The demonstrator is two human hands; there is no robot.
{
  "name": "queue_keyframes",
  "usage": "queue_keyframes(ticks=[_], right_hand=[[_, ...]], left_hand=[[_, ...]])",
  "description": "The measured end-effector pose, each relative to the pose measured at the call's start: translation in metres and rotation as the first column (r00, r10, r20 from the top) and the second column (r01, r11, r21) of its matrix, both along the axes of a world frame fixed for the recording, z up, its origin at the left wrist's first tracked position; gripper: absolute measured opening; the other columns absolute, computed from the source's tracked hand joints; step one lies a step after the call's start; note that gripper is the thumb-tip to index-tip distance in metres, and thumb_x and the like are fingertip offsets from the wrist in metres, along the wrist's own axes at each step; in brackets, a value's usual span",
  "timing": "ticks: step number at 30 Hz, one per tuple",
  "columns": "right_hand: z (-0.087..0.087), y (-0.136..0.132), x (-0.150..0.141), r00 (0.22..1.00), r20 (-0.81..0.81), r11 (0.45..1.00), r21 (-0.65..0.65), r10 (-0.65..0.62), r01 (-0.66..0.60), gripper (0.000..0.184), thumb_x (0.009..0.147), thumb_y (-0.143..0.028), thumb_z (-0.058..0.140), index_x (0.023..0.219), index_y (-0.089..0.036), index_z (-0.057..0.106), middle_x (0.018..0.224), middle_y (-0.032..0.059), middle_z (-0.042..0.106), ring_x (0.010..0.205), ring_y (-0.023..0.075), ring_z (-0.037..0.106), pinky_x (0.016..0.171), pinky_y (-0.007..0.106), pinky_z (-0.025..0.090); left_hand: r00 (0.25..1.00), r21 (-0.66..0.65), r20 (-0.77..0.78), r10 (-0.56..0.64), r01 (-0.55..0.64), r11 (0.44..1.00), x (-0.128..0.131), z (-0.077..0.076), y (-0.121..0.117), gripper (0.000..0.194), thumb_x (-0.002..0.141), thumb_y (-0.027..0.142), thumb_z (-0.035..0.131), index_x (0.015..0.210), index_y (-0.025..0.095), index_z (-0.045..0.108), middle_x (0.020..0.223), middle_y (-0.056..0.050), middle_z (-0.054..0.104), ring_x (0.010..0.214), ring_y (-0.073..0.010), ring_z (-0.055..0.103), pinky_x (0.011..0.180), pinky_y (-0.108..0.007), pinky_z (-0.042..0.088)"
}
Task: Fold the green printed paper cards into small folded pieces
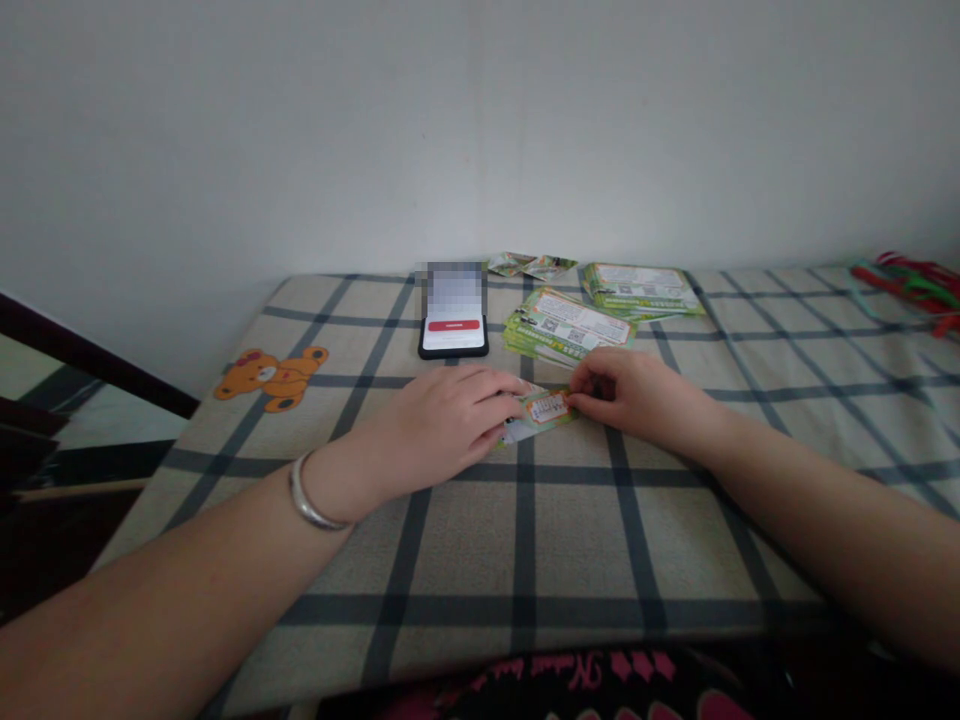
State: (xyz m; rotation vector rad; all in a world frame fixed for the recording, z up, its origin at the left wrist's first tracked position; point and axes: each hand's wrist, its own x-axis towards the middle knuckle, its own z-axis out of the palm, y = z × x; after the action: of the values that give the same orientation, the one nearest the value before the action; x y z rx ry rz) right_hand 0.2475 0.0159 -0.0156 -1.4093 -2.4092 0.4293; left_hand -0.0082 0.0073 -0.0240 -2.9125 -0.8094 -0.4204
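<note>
A small green printed card [550, 408] with a white and orange panel lies between my hands just above the checked cloth; it looks folded. My right hand [637, 398] pinches its right end between thumb and fingertips. On the left end, the curled fingers of my left hand [442, 420] hold the card and cover part of it. A silver bangle [306, 495] circles my left wrist. Just beyond my hands is a fanned stack of green printed cards [574, 322]. Behind my left hand lies a phone [454, 325] with its screen lit and partly blurred.
Another stack of green cards [645, 285] lies at the back right. Two folded pieces [531, 265] rest against the wall. A flat orange bear cutout [271, 378] is at the left, near the table edge. Red and green items [911, 285] lie far right on the checked tablecloth [480, 545].
</note>
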Motion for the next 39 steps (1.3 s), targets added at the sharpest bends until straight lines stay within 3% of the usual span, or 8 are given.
queue_keyframes(ticks=[5, 11, 21, 29, 33, 36, 39], right_hand=[[-0.001, 0.0, -0.001, 0.998, -0.022, 0.998, -0.008, 0.057, -0.057, 0.007, 0.08, -0.023, 0.061, 0.076, -0.018, 0.064, 0.068, -0.0007, 0.061, 0.06, 0.0111, 0.052, 0.056, 0.024, 0.037], [0.002, -0.002, -0.003, 0.982, -0.041, 0.98, 0.077, 0.185, -0.182, 0.004, 0.079, -0.019, 0.061, 0.078, -0.017, 0.064, 0.071, 0.0006, 0.06, 0.067, 0.0123, 0.052, 0.061, 0.024, 0.038], [0.0, -0.003, -0.005, 0.991, -0.093, 0.994, 0.05, 0.101, -0.096, 0.003, 0.078, -0.021, 0.062, 0.077, -0.018, 0.064, 0.068, -0.0006, 0.061, 0.06, 0.0106, 0.052, 0.057, 0.023, 0.038], [-0.002, -0.001, -0.005, 0.983, -0.092, 0.987, 0.064, 0.156, -0.151, 0.007, 0.081, -0.022, 0.061, 0.081, -0.018, 0.067, 0.072, 0.0007, 0.064, 0.065, 0.0119, 0.054, 0.06, 0.024, 0.038], [-0.001, -0.003, -0.006, 0.979, -0.127, 0.981, 0.126, 0.162, -0.147, 0.004, 0.079, -0.017, 0.06, 0.078, -0.017, 0.064, 0.074, 0.0015, 0.063, 0.067, 0.0127, 0.055, 0.062, 0.024, 0.04], [0.002, -0.004, -0.006, 0.97, -0.122, 0.959, 0.217, 0.213, -0.183, 0.005, 0.076, -0.013, 0.059, 0.076, -0.017, 0.062, 0.074, 0.0021, 0.062, 0.07, 0.0138, 0.055, 0.065, 0.026, 0.04], [0.003, -0.004, -0.005, 0.966, -0.073, 0.934, 0.28, 0.25, -0.221, 0.007, 0.078, -0.013, 0.058, 0.077, -0.018, 0.062, 0.077, 0.0031, 0.062, 0.075, 0.0158, 0.056, 0.068, 0.027, 0.041]], left_hand=[[0.997, -0.021, 0.071, 0.039, -0.038, 0.999, 0.001, 0.0, 0.0, 0.036, 0.088, 0.019, 0.055, 0.125, 0.018, 0.055, 0.126, -0.008, 0.06, 0.115, -0.0224, 0.056, 0.098, -0.042, 0.048], [0.987, -0.085, 0.096, 0.133, -0.125, 0.989, -0.001, -0.003, 0.002, 0.051, 0.092, 0.031, 0.054, 0.138, 0.014, 0.04, 0.132, -0.013, 0.056, 0.121, -0.0247, 0.053, 0.102, -0.044, 0.045], [0.989, 0.008, 0.135, 0.065, -0.067, 0.998, 0.001, 0.004, -0.001, 0.044, 0.092, 0.025, 0.055, 0.134, 0.015, 0.045, 0.115, -0.011, 0.065, 0.102, -0.0236, 0.061, 0.089, -0.04, 0.05], [0.964, -0.014, 0.252, 0.085, -0.085, 0.996, 0.002, 0.005, -0.003, 0.049, 0.092, 0.025, 0.055, 0.138, 0.015, 0.041, 0.103, -0.008, 0.069, 0.096, -0.019, 0.063, 0.088, -0.036, 0.05], [0.949, -0.033, 0.3, 0.099, -0.094, 0.995, 0.002, 0.005, -0.001, 0.036, 0.089, 0.021, 0.058, 0.125, 0.017, 0.054, 0.101, -0.006, 0.07, 0.093, -0.0175, 0.064, 0.084, -0.033, 0.051], [0.953, -0.019, 0.302, 0.04, -0.036, 0.999, 0.002, 0.006, 0.001, 0.017, 0.09, 0.019, 0.057, 0.105, 0.017, 0.065, 0.094, -0.004, 0.071, 0.089, -0.0162, 0.065, 0.082, -0.032, 0.051], [0.954, -0.004, 0.3, -0.011, 0.013, 1.0, 0.001, 0.008, 0.001, 0.013, 0.091, 0.019, 0.056, 0.099, 0.019, 0.067, 0.094, -0.002, 0.072, 0.09, -0.0153, 0.065, 0.085, -0.032, 0.05]])
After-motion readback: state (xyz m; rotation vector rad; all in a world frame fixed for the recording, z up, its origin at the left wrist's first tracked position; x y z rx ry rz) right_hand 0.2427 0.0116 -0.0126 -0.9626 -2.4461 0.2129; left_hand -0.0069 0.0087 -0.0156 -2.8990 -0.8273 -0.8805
